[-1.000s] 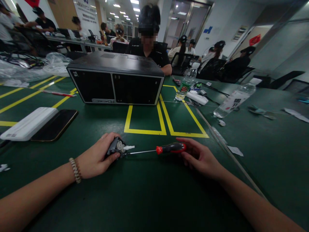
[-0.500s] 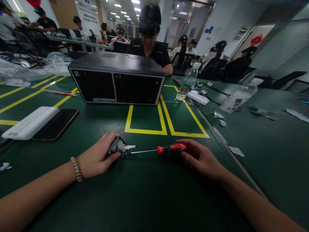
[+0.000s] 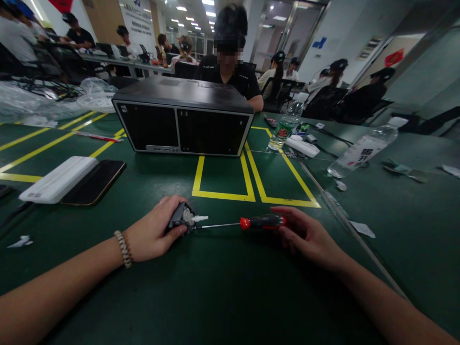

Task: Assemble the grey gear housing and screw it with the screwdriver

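Note:
My left hand (image 3: 153, 233) is closed around a small black part with white gears (image 3: 183, 218), held on its side on the green table (image 3: 215, 287). A white stub sticks out of the part to the right. My right hand (image 3: 305, 237) grips the red and black handle of a screwdriver (image 3: 264, 222). The screwdriver lies level, and its thin metal shaft points left with the tip at the small part. A beaded bracelet sits on my left wrist.
A black computer case (image 3: 185, 122) stands behind yellow tape lines (image 3: 223, 194). A white box (image 3: 57, 178) and a dark phone (image 3: 95, 181) lie at the left. Two plastic bottles (image 3: 362, 152) and a white remote (image 3: 302, 146) are at the right. A person sits behind the case; others work farther back.
Both hands keep their hold on the part and the screwdriver. The view has shifted a little, so everything sits slightly further right in the picture.

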Demonstrator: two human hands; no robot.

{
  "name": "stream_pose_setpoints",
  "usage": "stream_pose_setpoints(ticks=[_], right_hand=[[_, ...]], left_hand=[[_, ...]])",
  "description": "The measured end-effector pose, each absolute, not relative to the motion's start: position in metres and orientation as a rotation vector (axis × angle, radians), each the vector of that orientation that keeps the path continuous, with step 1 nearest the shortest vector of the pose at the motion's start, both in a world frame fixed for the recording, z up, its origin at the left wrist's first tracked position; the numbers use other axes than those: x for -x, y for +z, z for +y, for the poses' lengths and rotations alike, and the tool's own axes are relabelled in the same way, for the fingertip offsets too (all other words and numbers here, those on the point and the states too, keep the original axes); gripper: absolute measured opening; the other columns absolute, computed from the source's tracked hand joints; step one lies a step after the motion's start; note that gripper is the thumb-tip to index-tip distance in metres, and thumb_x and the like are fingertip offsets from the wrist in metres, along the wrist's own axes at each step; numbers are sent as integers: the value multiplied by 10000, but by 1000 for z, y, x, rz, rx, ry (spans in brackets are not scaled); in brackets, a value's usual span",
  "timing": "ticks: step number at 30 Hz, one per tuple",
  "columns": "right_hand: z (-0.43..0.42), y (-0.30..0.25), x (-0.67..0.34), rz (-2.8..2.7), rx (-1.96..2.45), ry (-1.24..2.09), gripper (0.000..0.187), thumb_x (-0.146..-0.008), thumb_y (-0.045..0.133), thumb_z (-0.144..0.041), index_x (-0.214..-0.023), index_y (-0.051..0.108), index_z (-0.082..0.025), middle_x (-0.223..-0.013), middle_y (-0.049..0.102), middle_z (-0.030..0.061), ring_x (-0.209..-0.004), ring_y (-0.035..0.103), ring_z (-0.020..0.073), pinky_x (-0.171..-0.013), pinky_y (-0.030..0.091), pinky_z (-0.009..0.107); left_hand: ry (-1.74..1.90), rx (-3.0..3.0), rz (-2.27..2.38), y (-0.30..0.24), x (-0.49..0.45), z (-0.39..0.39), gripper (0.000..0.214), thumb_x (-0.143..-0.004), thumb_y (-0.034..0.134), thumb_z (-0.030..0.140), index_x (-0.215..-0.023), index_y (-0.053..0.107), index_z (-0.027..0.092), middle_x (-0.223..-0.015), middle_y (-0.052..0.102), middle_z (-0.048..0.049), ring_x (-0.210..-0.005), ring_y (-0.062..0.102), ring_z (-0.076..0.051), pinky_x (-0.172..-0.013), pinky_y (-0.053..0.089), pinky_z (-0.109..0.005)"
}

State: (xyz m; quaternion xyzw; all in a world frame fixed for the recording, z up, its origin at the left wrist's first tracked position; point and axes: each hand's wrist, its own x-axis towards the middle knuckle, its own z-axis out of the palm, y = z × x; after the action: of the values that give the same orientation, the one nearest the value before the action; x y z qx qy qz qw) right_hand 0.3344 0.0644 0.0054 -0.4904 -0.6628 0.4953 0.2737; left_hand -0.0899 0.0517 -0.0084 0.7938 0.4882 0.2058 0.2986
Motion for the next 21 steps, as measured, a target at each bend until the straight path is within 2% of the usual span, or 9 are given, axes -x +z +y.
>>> stream_pose_setpoints(ticks=[3, 6, 8, 10, 12, 14, 17, 21], right_hand=[[64, 5, -335, -1768, 1298, 1339, 450, -958, 756, -349, -1343, 550, -240, -962, 725, 56, -678, 701, 178, -491, 580, 269], [67, 5, -335, -1791, 1327, 1331, 348, -994, 709, -408, -1258, 609, -202, -857, 711, 43, -627, 680, 165, -470, 559, 259], [68, 5, -334, -1804, 1344, 1323, 345, -1019, 664, -459, -1223, 652, -181, -815, 698, 41, -590, 655, 150, -460, 544, 255], [68, 5, -332, -1808, 1337, 1304, 381, -1022, 653, -467, -1273, 655, -180, -808, 689, 37, -575, 641, 144, -450, 536, 255], [67, 5, -331, -1801, 1314, 1294, 440, -1001, 690, -420, -1374, 601, -204, -848, 696, 37, -595, 655, 153, -455, 550, 263], [66, 5, -331, -1788, 1296, 1301, 466, -972, 729, -356, -1386, 559, -227, -911, 713, 47, -632, 684, 166, -470, 571, 270], [66, 4, -333, -1774, 1309, 1317, 395, -970, 733, -334, -1311, 570, -220, -914, 721, 49, -638, 693, 166, -469, 570, 261], [67, 3, -334, -1786, 1323, 1327, 308, -1025, 660, -436, -1190, 656, -176, -823, 692, 40, -598, 659, 145, -449, 536, 241]], left_hand=[[559, -2112, 1283, -10, 90, 52, 422, -982, 597, 326, -1371, 455, 240, -1253, 567, -113, -1086, 597, -312, -973, 510, -557], [570, -2099, 1287, -10, 89, 52, 412, -986, 592, 327, -1366, 459, 240, -1249, 564, -110, -1077, 595, -308, -960, 515, -553], [572, -2105, 1288, -9, 89, 52, 406, -987, 587, 322, -1363, 456, 237, -1249, 558, -112, -1076, 589, -306, -953, 516, -548], [573, -2111, 1287, -9, 89, 52, 407, -989, 583, 317, -1365, 450, 239, -1253, 553, -112, -1081, 585, -304, -958, 513, -548], [565, -2111, 1282, -9, 90, 52, 412, -990, 585, 317, -1370, 444, 244, -1259, 551, -109, -1080, 587, -300, -961, 514, -546], [566, -2113, 1282, -10, 90, 52, 410, -991, 584, 315, -1369, 443, 245, -1259, 551, -110, -1076, 588, -298, -956, 519, -543], [576, -2117, 1293, -10, 90, 52, 396, -990, 584, 309, -1358, 458, 238, -1253, 562, -114, -1077, 594, -300, -956, 521, -543], [587, -2125, 1283, -11, 90, 52, 411, -987, 587, 315, -1369, 461, 232, -1254, 580, -118, -1086, 605, -307, -971, 519, -552]])
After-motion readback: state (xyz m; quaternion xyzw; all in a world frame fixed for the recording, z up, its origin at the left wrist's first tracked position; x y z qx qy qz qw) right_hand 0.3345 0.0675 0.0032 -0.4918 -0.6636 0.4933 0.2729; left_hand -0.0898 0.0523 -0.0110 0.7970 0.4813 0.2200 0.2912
